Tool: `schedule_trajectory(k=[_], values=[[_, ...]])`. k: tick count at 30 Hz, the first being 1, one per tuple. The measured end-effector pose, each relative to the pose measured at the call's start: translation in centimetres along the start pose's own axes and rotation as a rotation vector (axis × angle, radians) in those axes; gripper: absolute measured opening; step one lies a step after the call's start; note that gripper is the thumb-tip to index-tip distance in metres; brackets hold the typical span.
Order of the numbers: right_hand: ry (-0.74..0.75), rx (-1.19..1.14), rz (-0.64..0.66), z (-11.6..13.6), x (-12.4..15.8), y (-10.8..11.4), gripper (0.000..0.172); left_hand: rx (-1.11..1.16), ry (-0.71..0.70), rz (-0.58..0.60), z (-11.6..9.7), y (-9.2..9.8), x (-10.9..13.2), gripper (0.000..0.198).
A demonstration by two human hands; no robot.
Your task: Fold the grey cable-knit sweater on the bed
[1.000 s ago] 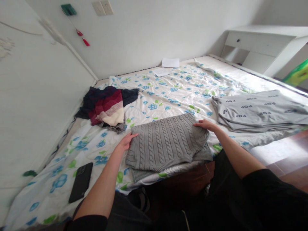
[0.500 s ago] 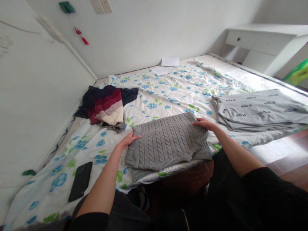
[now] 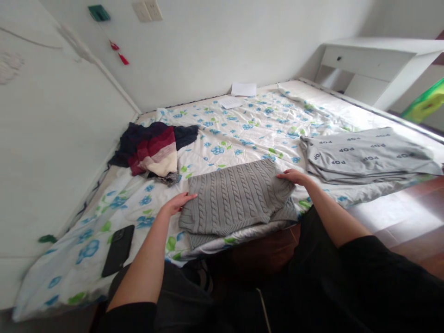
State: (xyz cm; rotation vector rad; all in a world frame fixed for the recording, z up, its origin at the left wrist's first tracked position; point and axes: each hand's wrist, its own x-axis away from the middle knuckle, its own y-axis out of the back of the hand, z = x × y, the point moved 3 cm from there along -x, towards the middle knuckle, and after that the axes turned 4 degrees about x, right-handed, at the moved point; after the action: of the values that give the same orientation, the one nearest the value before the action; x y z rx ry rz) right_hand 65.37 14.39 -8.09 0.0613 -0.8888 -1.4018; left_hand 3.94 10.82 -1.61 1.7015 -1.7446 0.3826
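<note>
A grey cable-knit sweater (image 3: 236, 196) lies folded near the front edge of the bed, its ribbed hem sticking out from under the upper layer. My left hand (image 3: 177, 203) is at its left edge, thumb on top and the other fingers partly hidden by the side of the knit. At the right edge, my right hand (image 3: 293, 176) pinches the sweater near its upper right corner, with the thumb lying over the fabric.
The sheet (image 3: 222, 134) is floral. A striped garment (image 3: 157, 150) lies crumpled back left, a phone (image 3: 118, 249) front left, a folded grey POP-print garment (image 3: 364, 155) right. Papers (image 3: 243, 89) rest by the wall; a white desk (image 3: 369, 60) stands back right.
My left hand has shifted slightly outward, so its thumb covers less of the sweater. My right hand keeps its place at the right edge. The view has moved a little.
</note>
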Motion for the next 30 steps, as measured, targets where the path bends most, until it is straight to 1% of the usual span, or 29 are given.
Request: schedule_trajectory(k=[2,3,4,7,8,9,10,11,14,15,17,19,21,22,24,27,30], values=[[-0.024,0.035,0.065,-0.7,1.1,0.1,0.054,-0.024,0.039,0.068,0.7,0.0,1.7,0.075],[-0.033,0.039,0.095,-1.0,1.6,0.2,0.052,-0.027,0.034,0.077,1.0,0.0,2.5,0.072],[-0.036,0.041,0.109,-1.3,2.1,0.3,0.051,-0.031,0.013,0.052,1.1,0.1,3.2,0.068],[-0.026,0.037,0.066,-1.5,3.4,0.6,0.051,-0.106,-0.065,-0.145,1.4,0.4,4.7,0.057],[-0.031,0.026,0.050,-1.6,3.8,0.7,0.050,-0.148,-0.069,-0.204,1.6,0.4,5.1,0.055],[-0.046,0.005,0.047,-1.7,4.3,0.7,0.049,-0.185,-0.053,-0.231,1.9,0.3,5.6,0.055],[-0.072,-0.020,0.059,-1.8,4.8,0.5,0.048,-0.209,-0.020,-0.225,2.4,0.2,6.1,0.056],[-0.103,-0.045,0.080,-2.0,5.3,0.3,0.047,-0.222,0.026,-0.194,3.1,-0.1,6.7,0.059],[-0.167,-0.096,0.147,-2.9,7.2,-0.8,0.049,-0.257,0.158,-0.067,5.4,-1.2,8.7,0.066],[-0.153,-0.114,0.174,-3.1,7.9,-1.3,0.049,-0.273,0.168,-0.031,6.0,-1.7,9.4,0.066],[-0.077,-0.152,0.233,-3.5,9.3,-2.5,0.047,-0.307,0.144,0.009,7.0,-2.7,10.6,0.063],[0.008,-0.150,0.263,-3.7,10.3,-3.5,0.054,-0.350,0.121,0.003,7.6,-3.3,11.4,0.059],[0.058,-0.094,0.233,-4.0,10.7,-4.1,0.064,-0.421,0.150,-0.028,7.9,-3.4,11.9,0.055],[0.068,-0.053,0.205,-4.2,10.8,-4.1,0.066,-0.455,0.171,-0.041,8.0,-3.3,12.1,0.053],[0.077,0.051,0.126,-4.6,10.6,-3.6,0.065,-0.515,0.208,-0.056,8.2,-2.8,12.4,0.049],[0.099,0.276,-0.058,-5.3,10.1,-2.4,0.061,-0.612,0.219,-0.071,8.3,-2.3,12.6,0.045],[0.167,0.460,-0.190,-5.6,10.2,-2.5,0.058,-0.701,0.180,-0.048,8.1,-1.8,12.7,0.044]])
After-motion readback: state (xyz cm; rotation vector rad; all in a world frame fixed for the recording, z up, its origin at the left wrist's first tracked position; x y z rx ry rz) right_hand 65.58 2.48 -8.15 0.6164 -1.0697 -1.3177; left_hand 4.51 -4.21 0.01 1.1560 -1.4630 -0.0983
